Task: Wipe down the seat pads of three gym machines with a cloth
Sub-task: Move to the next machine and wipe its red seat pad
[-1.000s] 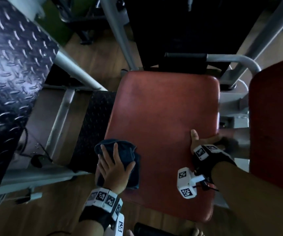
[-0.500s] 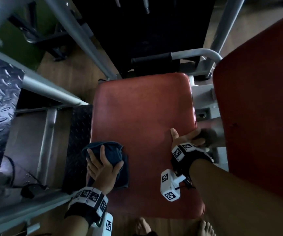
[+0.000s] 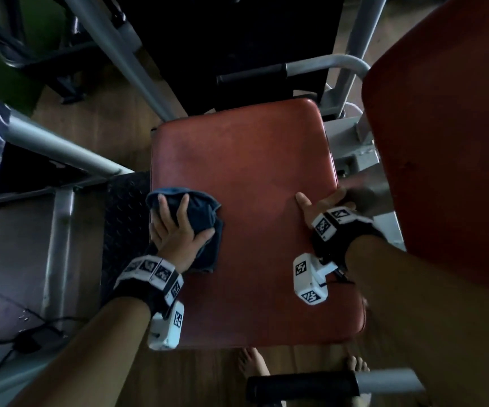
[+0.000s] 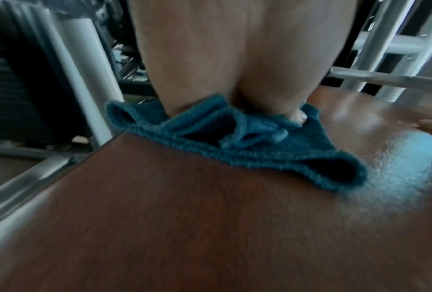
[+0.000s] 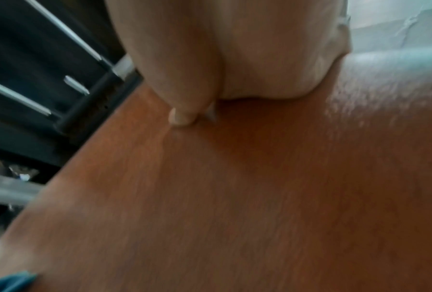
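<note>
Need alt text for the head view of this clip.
A left hand presses a blue cloth onto a red seat pad's left edge, while the right hand rests on its right edge. Grey machine frame surrounds it.

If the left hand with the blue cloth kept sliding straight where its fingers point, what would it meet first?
Probably nothing on the pad: the left hand sits at the seat pad's left edge, then the grey frame tube, though depth is unclear.
</note>
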`<state>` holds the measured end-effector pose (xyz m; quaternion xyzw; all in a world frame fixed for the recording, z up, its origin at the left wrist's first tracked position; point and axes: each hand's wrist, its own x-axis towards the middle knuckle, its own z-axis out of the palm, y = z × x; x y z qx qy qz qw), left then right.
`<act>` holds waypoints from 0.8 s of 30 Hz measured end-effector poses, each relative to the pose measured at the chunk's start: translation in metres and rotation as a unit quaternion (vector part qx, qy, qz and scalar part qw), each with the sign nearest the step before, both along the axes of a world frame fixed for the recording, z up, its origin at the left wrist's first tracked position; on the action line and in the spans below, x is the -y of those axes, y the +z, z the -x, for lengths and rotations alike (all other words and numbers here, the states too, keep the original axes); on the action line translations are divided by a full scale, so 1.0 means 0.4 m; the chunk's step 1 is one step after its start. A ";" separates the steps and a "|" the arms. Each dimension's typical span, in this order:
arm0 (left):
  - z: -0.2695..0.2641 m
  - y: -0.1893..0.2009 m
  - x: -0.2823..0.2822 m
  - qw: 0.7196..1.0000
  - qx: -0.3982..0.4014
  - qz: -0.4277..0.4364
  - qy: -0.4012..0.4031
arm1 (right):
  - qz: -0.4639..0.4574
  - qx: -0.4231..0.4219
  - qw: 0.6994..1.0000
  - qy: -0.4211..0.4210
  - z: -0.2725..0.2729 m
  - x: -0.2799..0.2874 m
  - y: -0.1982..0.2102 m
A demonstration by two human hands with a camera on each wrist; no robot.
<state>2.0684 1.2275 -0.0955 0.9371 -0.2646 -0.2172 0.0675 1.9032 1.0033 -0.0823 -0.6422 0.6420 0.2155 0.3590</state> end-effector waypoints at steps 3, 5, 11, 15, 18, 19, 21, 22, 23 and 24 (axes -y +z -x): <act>0.006 0.011 0.018 1.000 0.004 0.000 -0.007 | 0.016 0.056 0.998 -0.026 0.037 0.009 -0.011; 0.027 0.017 0.042 1.000 -0.002 0.009 -0.017 | 0.031 0.125 0.992 -0.020 0.092 0.009 -0.035; 0.222 0.014 0.158 0.982 -0.061 0.014 -0.178 | -0.022 0.179 0.983 0.037 0.252 -0.018 -0.042; 0.300 0.050 0.171 0.936 -0.198 0.090 -0.276 | -0.118 0.173 0.978 0.000 0.289 -0.043 0.028; 0.237 0.067 0.081 0.921 -0.197 0.280 -0.186 | -0.079 0.190 0.978 -0.019 0.282 -0.075 0.084; 0.208 0.061 0.032 0.929 -0.154 0.302 -0.150 | -0.035 0.162 0.986 0.020 0.276 -0.084 0.092; 0.158 0.037 -0.082 0.950 -0.080 0.289 -0.083 | 0.087 0.100 0.976 0.173 0.263 -0.096 0.094; 0.140 0.025 -0.138 0.959 -0.059 0.272 -0.057 | 0.135 0.097 0.958 0.233 0.252 -0.104 0.093; 0.131 0.016 -0.191 0.966 -0.045 0.252 -0.040 | 0.171 0.114 0.937 0.282 0.238 -0.114 0.095; 0.128 0.007 -0.236 0.971 -0.036 0.232 -0.035 | 0.203 0.136 0.907 0.343 0.220 -0.128 0.090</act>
